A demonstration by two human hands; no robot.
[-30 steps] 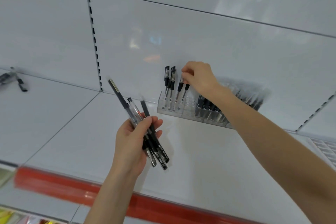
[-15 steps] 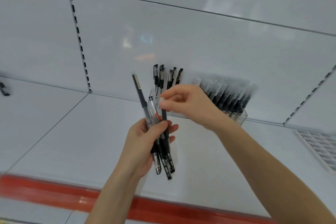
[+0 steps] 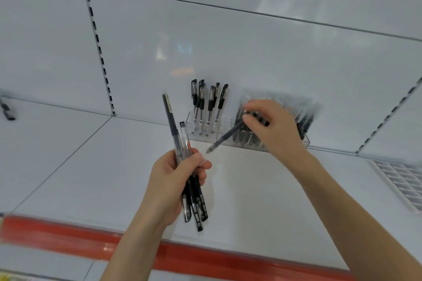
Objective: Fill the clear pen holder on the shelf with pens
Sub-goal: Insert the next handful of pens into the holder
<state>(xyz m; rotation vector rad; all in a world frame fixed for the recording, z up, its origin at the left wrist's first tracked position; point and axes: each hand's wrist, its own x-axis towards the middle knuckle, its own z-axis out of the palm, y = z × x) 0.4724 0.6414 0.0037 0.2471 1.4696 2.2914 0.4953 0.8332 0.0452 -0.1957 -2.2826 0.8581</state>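
Moved: right hand [image 3: 274, 125] pulled one pen [image 3: 225, 137] off the bundle [image 3: 196, 203], now up by the clear pen holder [image 3: 225, 122]
Right grip: fingertips pinching the pen's top end, barrel sticking out below-left
Pen axis: kinda diagonal, tip aimed down-left, in front of holder
Left grip: left hand [image 3: 170, 180] wrapped round the bundle, roughly upright
Holder: back of the shelf [image 3: 91, 166]

Only two bare hands and two bare forearms of the person show. The left hand [image 3: 170, 180] and the right hand [image 3: 277, 128] are uncovered from fingertips to wrist, with slim fingers. The slender left forearm [image 3: 130, 248] and the longer-looking right forearm [image 3: 356, 217] are bare along their whole visible length, down to the lower edge of the view. The right hand is slightly blurred.
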